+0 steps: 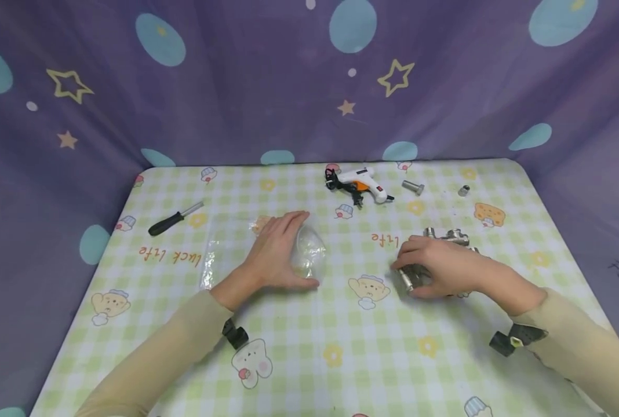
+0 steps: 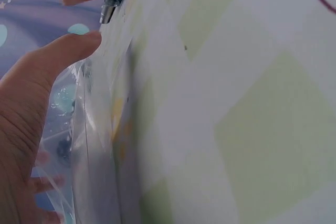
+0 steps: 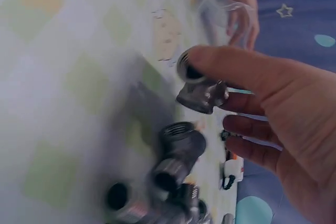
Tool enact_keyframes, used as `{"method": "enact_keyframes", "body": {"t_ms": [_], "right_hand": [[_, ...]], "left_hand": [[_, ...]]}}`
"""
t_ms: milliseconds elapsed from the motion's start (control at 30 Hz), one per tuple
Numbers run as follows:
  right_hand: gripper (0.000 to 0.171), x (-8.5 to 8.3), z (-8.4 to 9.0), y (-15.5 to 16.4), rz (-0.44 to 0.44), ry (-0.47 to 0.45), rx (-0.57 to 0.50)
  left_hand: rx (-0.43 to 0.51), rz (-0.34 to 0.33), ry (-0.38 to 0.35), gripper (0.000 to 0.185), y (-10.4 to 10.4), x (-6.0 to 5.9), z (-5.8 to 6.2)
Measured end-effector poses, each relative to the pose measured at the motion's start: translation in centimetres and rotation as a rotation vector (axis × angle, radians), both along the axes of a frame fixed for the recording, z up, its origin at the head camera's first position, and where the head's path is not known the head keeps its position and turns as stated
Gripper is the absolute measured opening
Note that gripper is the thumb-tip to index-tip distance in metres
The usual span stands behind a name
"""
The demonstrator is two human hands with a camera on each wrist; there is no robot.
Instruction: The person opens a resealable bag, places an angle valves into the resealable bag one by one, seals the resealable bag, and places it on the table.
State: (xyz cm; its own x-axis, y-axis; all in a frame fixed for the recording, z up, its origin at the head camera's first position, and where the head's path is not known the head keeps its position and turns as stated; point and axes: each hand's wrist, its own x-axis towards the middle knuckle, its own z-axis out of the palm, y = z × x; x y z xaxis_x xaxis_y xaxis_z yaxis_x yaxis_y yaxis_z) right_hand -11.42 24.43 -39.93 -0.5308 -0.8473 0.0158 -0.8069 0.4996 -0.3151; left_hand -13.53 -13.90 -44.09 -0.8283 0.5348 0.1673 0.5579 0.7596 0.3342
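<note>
While the left hand [image 1: 275, 249] is lying flat, fingers straight, on a clear plastic bag [image 1: 309, 250] on the desk [image 1: 341, 341], the right hand [image 1: 440, 267] is pinching a dull grey threaded pipe fitting [image 3: 202, 94] from the metal fittings pile [image 1: 447, 236], its open end facing the bag.

Under the left hand [image 1: 278, 249] a clear plastic bag [image 1: 268, 246] is crinkling and catching glossy highlights. By the right hand [image 1: 437, 266], grey metal pipe fittings [image 1: 445, 240] are showing a dull sheen and threaded, ridged mouths. Beneath both hands the tablecloth [image 1: 341, 353] is looking smooth and faintly shiny. Beyond the hands, matt cloth [image 1: 268, 87] is hanging in soft folds.
</note>
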Motion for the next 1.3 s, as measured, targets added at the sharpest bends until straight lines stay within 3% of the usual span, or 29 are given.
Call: {"method": "enact_keyframes", "body": {"t_ms": [267,633,1033,1300], "right_hand": [[0.043,-2.4,1.0,-2.2,-0.081,-0.063,-0.228],[0.044,-4.4,1.1,-6.1,-0.151,-0.077,-0.288],[0.041,-4.6,-1.2,-10.8,-0.181,-0.173,-0.368],[0.037,-4.1,-3.2,-13.3,-0.216,-0.152,-0.379]], "left_hand": [[0.010,0.010,0.000,0.147,0.3,-0.2,0.2],[0.014,0.009,0.012,0.144,0.5,0.1,0.1],[0.043,0.003,0.029,0.144,0.5,0.4,-0.1],[0.031,-0.016,0.032,0.142,0.7,0.4,-0.2]]}}
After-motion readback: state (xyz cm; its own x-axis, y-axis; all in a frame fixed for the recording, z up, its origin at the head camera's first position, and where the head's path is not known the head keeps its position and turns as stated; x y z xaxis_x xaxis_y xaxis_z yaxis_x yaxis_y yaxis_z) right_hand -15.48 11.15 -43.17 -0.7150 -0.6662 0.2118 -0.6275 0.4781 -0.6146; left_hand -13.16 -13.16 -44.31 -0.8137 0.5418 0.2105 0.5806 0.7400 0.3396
